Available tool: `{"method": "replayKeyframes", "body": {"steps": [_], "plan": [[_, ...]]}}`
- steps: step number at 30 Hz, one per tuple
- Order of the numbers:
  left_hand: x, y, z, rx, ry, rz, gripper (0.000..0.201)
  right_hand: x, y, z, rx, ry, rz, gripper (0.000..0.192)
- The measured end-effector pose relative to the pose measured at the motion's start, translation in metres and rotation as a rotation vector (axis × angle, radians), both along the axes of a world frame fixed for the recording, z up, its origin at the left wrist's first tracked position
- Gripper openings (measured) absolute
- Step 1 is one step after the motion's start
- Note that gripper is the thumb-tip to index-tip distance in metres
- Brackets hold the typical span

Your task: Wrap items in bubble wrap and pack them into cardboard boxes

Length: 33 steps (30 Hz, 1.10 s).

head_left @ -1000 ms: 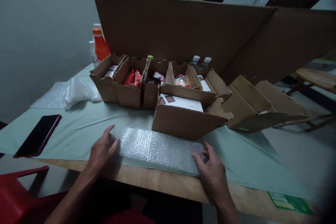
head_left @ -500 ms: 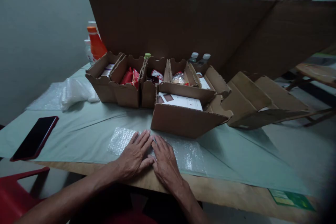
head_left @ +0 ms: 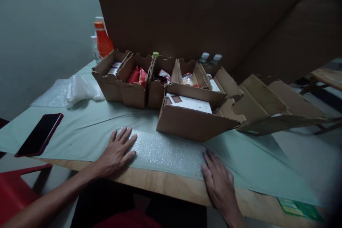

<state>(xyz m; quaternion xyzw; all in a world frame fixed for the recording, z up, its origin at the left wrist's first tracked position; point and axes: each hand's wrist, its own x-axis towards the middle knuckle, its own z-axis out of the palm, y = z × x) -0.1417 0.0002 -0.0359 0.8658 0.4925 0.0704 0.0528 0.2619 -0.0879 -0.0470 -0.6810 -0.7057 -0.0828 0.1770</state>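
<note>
A sheet of bubble wrap [head_left: 165,151] lies flat along the front of the green cloth. My left hand [head_left: 116,151] rests palm down on its left end, fingers spread. At the right end, my right hand [head_left: 217,174] lies with its fingertips at the sheet's edge, slightly blurred, fingers stretched out. Just behind the sheet stands a cardboard box [head_left: 192,123] holding a white box [head_left: 191,104] with brown squares on it.
Behind is a row of cardboard bins [head_left: 133,96] with packets. Bubble wrap bags [head_left: 80,91] and a phone [head_left: 40,134] lie at left. An orange bottle [head_left: 103,41] stands by a large cardboard panel [head_left: 171,25]. More folded cardboard [head_left: 262,96] is at right.
My hands have moved apart from the middle of the bubble wrap, the left to its left end and the right to its right end. The view has shifted slightly.
</note>
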Motion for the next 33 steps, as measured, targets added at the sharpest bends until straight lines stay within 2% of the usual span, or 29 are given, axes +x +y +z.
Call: {"method": "replayKeyframes", "body": {"steps": [4, 8, 12, 14, 15, 17, 19, 21, 22, 24, 27, 29, 31, 33], "plan": [[-0.004, 0.028, 0.015, 0.04, -0.051, 0.064, 0.049, 0.012, 0.023, 0.016, -0.038, 0.107, -0.038, 0.043], [0.005, 0.053, 0.035, -0.024, 0.015, 0.012, 0.049, 0.013, 0.053, 0.023, -0.165, 0.111, -0.002, 0.041], [0.011, 0.063, 0.044, -0.054, 0.06, -0.003, 0.026, 0.014, 0.068, 0.028, -0.197, 0.137, 0.039, 0.031], [0.008, 0.065, 0.05, -0.061, 0.049, -0.015, 0.019, 0.015, 0.066, 0.04, -0.21, 0.165, 0.072, 0.027], [0.005, 0.064, 0.056, -0.051, 0.032, -0.015, 0.018, 0.014, 0.062, 0.05, -0.181, 0.191, 0.087, 0.026], [-0.002, 0.061, 0.07, 0.063, -0.065, 0.012, 0.017, 0.012, 0.05, 0.074, -0.011, 0.262, 0.102, 0.023], [-0.01, 0.052, 0.084, 0.281, -0.218, 0.055, 0.015, 0.008, 0.036, 0.096, 0.247, 0.319, 0.102, 0.017], [-0.016, 0.04, 0.089, 0.484, -0.335, 0.059, 0.013, 0.005, 0.022, 0.105, 0.426, 0.305, 0.133, 0.012], [-0.019, 0.033, 0.085, 0.533, -0.348, 0.031, 0.013, 0.004, 0.017, 0.102, 0.448, 0.277, 0.17, 0.013], [-0.023, 0.02, 0.067, 0.521, -0.308, -0.065, 0.016, 0.003, 0.009, 0.083, 0.405, 0.212, 0.273, 0.017], [-0.032, 0.005, 0.031, 0.307, -0.187, -0.192, 0.025, 0.01, 0.003, 0.038, 0.261, 0.132, 0.399, 0.023], [-0.041, -0.001, 0.018, 0.119, -0.126, -0.216, 0.029, 0.02, -0.004, 0.016, 0.166, 0.083, 0.412, 0.031], [-0.048, -0.006, 0.02, -0.018, -0.106, -0.204, 0.035, 0.032, -0.013, 0.01, 0.081, 0.044, 0.373, 0.035], [-0.047, -0.009, 0.032, -0.051, -0.109, -0.17, 0.051, 0.038, -0.018, 0.02, 0.023, 0.035, 0.315, 0.035]]}}
